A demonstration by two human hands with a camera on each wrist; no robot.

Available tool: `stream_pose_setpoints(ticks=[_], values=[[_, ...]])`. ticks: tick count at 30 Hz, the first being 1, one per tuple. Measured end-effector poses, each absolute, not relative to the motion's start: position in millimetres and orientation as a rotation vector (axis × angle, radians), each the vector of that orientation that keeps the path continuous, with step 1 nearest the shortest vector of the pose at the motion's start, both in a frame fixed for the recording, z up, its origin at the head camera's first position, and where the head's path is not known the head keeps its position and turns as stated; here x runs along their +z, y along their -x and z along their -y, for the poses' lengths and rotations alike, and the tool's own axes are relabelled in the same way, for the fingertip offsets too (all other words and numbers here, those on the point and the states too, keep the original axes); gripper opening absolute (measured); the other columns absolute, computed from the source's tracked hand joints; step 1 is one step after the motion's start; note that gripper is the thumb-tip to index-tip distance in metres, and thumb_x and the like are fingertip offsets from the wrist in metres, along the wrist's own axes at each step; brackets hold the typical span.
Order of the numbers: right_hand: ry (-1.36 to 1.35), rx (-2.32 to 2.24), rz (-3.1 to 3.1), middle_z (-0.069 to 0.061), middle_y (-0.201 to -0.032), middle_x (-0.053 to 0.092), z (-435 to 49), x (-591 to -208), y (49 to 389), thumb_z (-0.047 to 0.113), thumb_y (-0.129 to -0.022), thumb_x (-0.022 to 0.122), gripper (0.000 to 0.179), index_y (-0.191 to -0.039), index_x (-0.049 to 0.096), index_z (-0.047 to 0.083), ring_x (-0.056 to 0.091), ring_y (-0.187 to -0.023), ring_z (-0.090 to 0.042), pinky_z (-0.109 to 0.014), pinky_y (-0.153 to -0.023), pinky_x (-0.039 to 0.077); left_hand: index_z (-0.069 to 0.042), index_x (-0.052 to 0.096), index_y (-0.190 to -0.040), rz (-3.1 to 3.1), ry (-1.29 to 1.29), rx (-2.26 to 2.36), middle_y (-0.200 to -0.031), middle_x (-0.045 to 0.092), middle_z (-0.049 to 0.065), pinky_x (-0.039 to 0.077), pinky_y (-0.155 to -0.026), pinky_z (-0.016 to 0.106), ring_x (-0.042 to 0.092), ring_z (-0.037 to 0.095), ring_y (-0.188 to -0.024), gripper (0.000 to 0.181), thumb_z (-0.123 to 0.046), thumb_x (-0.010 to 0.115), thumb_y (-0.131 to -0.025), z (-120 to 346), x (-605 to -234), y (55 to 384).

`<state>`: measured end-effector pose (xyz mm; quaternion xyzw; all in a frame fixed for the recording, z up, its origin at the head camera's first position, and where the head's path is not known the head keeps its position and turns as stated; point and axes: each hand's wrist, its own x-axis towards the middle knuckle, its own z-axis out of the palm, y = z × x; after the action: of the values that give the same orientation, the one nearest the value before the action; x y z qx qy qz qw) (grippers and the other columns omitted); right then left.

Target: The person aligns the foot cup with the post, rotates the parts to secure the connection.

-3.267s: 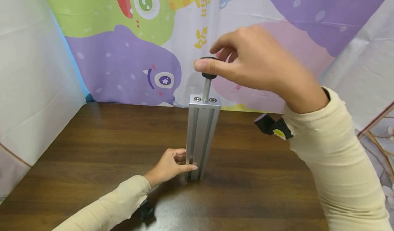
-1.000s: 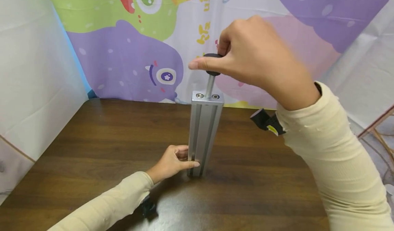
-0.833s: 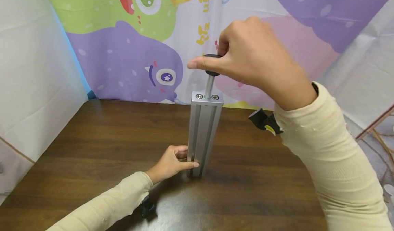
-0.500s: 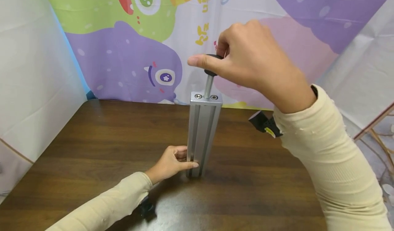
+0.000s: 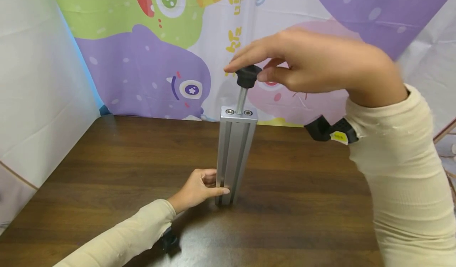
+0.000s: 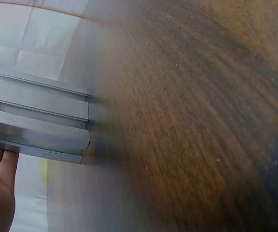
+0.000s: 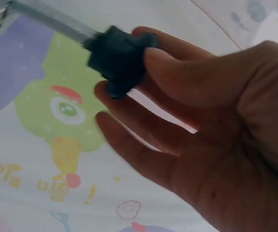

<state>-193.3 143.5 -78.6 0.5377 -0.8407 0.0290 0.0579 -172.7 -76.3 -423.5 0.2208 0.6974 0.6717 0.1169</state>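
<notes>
L hand (image 5: 194,190) grips bar (image 5: 236,152) low down: thumb on near face, fingers behind. Bar upright on table (image 5: 303,199). Rod (image 5: 242,100) sticks up from its top btwn 2 screws (image 5: 229,112), blk knob (image 5: 248,77) on end. R hand (image 5: 310,63) has knob lightly btwn thumb & part-spread, bent fingers.

Dark wooden tabletop (image 5: 303,203), colourful cartoon-monster backdrop (image 5: 160,67) behind, pale sheets (image 5: 35,81) either side

silver grooved bar (image 5: 236,152), upright on brown table (image 5: 303,211); black knob (image 5: 247,78), on metal rod (image 5: 242,100) above it
</notes>
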Motion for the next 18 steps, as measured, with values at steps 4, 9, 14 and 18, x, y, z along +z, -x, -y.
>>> stream_pose_setpoints(ticks=[4,9,14,18], values=[[-1.617,0.061,2.499,0.023,-0.126,0.054,-141.9,-83.2,199.1,-0.001,-0.095,0.044,0.064,-0.131,0.048,0.052,0.054,-0.074,-0.001,-0.020,-0.054,0.046,0.011,0.062,-0.114,-2.042,-0.646,1.962,-0.099,0.070,0.023,0.057,-0.080,0.028,0.070,0.019,-0.090,0.040,-0.002,0.077,-0.079,76.2,-423.6,172.1],[-1.483,0.092,2.557,0.011,-0.107,0.060,-136.6,-87.6,197.2,0.029,-0.100,0.051,0.031,-0.128,0.058,0.040,0.055,-0.074,-0.005,-0.024,-0.062,0.046,0.011,0.063,-0.113,-2.049,-0.647,1.959,-0.099,0.070,0.023,0.057,-0.079,0.028,0.070,0.019,-0.090,0.039,-0.002,0.077,-0.079,75.8,-423.6,171.7],[-1.043,0.157,2.653,0.004,-0.073,0.058,-119.7,-92.4,178.2,0.063,-0.087,0.056,0.046,-0.088,0.074,0.021,0.049,-0.062,-0.011,-0.028,-0.058,0.041,0.010,0.063,-0.113,-2.062,-0.641,1.956,-0.098,0.070,0.022,0.057,-0.079,0.027,0.070,0.019,-0.090,0.039,-0.003,0.078,-0.079,75.9,-422.4,172.4],[-0.812,0.189,2.600,0.000,-0.052,0.049,-107.1,-97.6,166.7,0.072,-0.080,0.057,0.060,-0.060,0.064,0.015,0.040,-0.054,-0.014,-0.029,-0.049,0.033,0.010,0.063,-0.112,-2.066,-0.632,1.955,-0.098,0.070,0.022,0.057,-0.079,0.027,0.070,0.018,-0.090,0.039,-0.002,0.077,-0.079,76.1,-422.0,171.7]])
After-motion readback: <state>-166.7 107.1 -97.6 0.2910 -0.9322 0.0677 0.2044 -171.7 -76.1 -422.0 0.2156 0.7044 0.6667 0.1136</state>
